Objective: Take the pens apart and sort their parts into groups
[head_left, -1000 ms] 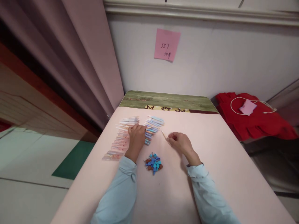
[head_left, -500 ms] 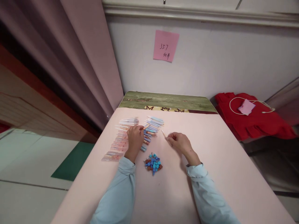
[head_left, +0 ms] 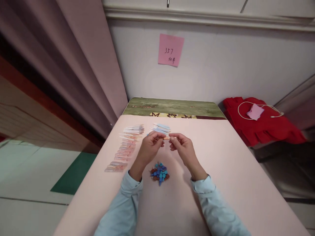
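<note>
My left hand (head_left: 152, 144) and my right hand (head_left: 180, 144) meet over the table, fingertips pinched and almost touching. Between them shows a slim orange pen piece (head_left: 166, 138), gripped by the left fingers. The right fingers are closed on a thin pale pen part, mostly hidden by them. Behind the hands lie light-blue pen barrels (head_left: 161, 127), partly covered. To the left, a column of clear and pinkish pen parts (head_left: 125, 149) is laid out in rows. Nearer to me sits a small pile of blue and brown pieces (head_left: 159, 173).
The pale tabletop (head_left: 221, 183) has a green patterned strip (head_left: 172, 105) at its far end, against the wall. A pink note (head_left: 170, 50) is stuck on that wall. At right, a red cloth (head_left: 241, 127) carries a white cable and pink paper (head_left: 256, 112). A curtain (head_left: 88, 49) hangs at left.
Both hands have come together from apart. The left hand moved right with the orange piece, and the right hand moved left with its thin pale part. The view shifted slightly.
</note>
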Tool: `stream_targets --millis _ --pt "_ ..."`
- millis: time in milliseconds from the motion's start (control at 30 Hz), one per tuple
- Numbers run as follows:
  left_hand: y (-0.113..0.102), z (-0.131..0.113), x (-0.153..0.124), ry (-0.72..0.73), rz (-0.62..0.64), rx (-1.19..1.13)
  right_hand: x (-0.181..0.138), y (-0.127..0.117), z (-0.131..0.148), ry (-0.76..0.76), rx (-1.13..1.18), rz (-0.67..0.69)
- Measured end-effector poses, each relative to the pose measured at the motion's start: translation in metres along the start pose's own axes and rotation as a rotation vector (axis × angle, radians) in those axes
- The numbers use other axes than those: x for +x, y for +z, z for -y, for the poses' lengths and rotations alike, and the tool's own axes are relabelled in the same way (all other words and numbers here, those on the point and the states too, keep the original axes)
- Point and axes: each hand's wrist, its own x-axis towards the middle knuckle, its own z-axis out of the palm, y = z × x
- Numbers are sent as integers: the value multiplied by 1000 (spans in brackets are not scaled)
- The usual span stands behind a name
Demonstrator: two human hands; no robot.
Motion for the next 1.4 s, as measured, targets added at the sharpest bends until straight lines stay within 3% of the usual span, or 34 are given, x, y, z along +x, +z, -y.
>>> stream_targets --millis 167,300,467,600,867,1033,1400 --pt "8 -13 -5 -62 -6 -240 -3 0 11 12 173 -36" --pt "11 -20 -8 -72 -17 -336 -8 1 20 47 246 51" --pt "12 -31 -11 -44 -92 -341 -14 3 29 41 174 191" --pt "13 -32 -10 -24 -184 -325 -18 7 35 164 174 261" --pt "16 -9 -5 -311 -190 -530 -16 11 31 302 263 147" --pt "20 -5 -5 -317 -224 -582 -14 9 30 364 399 111" --pt "19 -1 -5 -315 -237 -620 -15 10 31 375 419 149"
